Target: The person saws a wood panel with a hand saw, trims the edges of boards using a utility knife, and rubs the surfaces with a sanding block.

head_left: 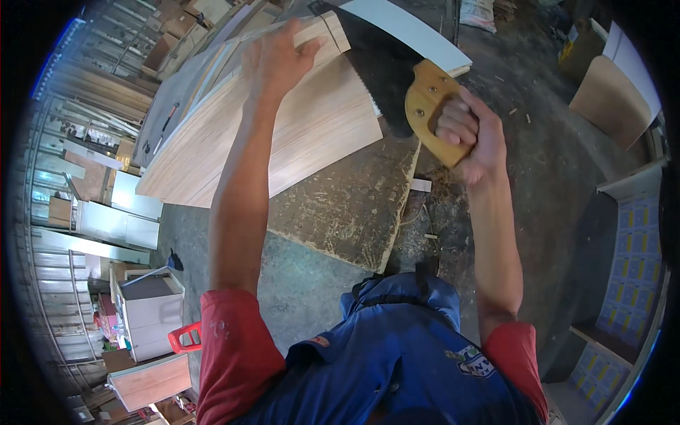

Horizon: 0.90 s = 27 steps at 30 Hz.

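My right hand (pixel 471 134) is wrapped round the yellow wooden handle (pixel 425 106) of a hand saw. The saw's dark blade (pixel 382 67) slants up to the left, its toothed edge beside the end of a pale wood-grain board (pixel 322 117). A narrow wooden strip (pixel 333 32) lies along the board's far side, with a dark line across it near its end. My left hand (pixel 280 60) rests on the strip and board, thumb apart from the fingers; some fingertips are hard to make out. Whether the teeth touch the wood, I cannot tell.
Under the board is a worn, scratched worktable (pixel 340 205). A white panel (pixel 411 32) lies beyond the saw. A small tool with a dark handle (pixel 170 117) lies left of the board. Offcuts and sawdust (pixel 425 212) litter the floor. A white cabinet (pixel 149 312) stands at the left.
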Available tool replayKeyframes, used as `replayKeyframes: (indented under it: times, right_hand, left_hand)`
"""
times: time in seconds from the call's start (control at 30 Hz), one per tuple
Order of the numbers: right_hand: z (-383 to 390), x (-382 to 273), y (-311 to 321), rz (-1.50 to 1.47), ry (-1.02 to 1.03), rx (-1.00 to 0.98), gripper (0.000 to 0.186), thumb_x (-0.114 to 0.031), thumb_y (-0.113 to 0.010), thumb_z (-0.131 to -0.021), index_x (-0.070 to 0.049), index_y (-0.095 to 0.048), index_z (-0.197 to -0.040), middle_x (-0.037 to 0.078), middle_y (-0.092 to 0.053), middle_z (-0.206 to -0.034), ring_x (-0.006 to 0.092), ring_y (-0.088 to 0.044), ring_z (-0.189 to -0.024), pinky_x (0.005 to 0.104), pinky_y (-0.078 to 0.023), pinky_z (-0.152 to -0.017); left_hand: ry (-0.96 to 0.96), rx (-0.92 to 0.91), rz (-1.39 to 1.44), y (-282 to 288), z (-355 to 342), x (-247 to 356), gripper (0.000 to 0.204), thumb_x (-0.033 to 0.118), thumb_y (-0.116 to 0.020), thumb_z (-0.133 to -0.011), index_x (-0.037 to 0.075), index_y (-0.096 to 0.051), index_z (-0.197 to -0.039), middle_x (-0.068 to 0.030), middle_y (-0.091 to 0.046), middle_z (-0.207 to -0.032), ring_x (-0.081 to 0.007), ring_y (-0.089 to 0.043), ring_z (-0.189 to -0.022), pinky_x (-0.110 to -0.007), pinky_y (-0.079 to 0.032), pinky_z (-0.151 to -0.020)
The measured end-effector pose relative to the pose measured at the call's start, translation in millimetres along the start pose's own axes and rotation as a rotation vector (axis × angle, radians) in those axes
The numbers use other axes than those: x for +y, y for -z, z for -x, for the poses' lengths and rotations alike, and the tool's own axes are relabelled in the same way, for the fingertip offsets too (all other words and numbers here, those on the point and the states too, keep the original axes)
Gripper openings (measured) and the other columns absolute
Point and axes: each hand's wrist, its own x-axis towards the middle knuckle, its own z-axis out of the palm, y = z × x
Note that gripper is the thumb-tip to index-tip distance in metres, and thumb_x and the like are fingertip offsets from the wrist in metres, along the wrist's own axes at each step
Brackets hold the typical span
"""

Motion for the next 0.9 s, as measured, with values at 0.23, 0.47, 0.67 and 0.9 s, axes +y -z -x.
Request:
replayKeyframes:
  times: [0.23, 0.47, 0.67, 0.9]
  right_hand:
    - [74, -13, 26, -0.063, -0.134, -0.104, 0.03, -0.023, -0.055, -0.104, -0.015, -0.043, -0.077, -0.009, -0.028, -0.06, 0.006, -0.029, -0.048, 0.0261, -0.032, -0.048]
    - [-5, -5, 10, 0.003, -0.002, -0.041, 0.029, -0.022, -0.054, -0.104, -0.015, -0.043, -0.078, -0.008, -0.028, -0.06, 0.0056, -0.028, -0.048, 0.0253, -0.033, -0.049]
    - [68, -12, 27, 0.036, -0.085, 0.045, 0.033, -0.026, -0.051, -0.106, -0.019, -0.043, -0.075, -0.011, -0.024, -0.053, 0.0037, -0.023, -0.04, 0.0219, -0.026, -0.038]
    - [0, 10, 0, -0.039, -0.018, 0.12, 0.034, -0.022, -0.051, -0.106, -0.017, -0.041, -0.075, -0.01, -0.025, -0.055, 0.0048, -0.024, -0.041, 0.0249, -0.026, -0.041]
  left_hand:
    - [0.069, -0.139, -0.079, 5, -2, -9, 0.05, 0.057, -0.07, -0.088, 0.017, -0.068, -0.117, -0.0133, -0.073, -0.079, -0.0364, -0.072, -0.089, -0.049, -0.054, -0.075]
    - [0.04, -0.133, -0.054, 2, -5, 9, 0.049, 0.057, -0.07, -0.088, 0.016, -0.068, -0.116, -0.0136, -0.075, -0.087, -0.0367, -0.071, -0.093, -0.049, -0.054, -0.077]
    - [0.042, -0.027, -0.091, 5, 5, -10, 0.048, 0.056, -0.071, -0.088, 0.014, -0.067, -0.111, -0.0149, -0.075, -0.092, -0.038, -0.071, -0.094, -0.049, -0.054, -0.077]
    - [0.065, -0.122, -0.027, 7, -1, -3, 0.044, 0.051, -0.071, -0.087, 0.016, -0.069, -0.113, -0.0147, -0.076, -0.093, -0.0392, -0.072, -0.092, -0.052, -0.054, -0.078]
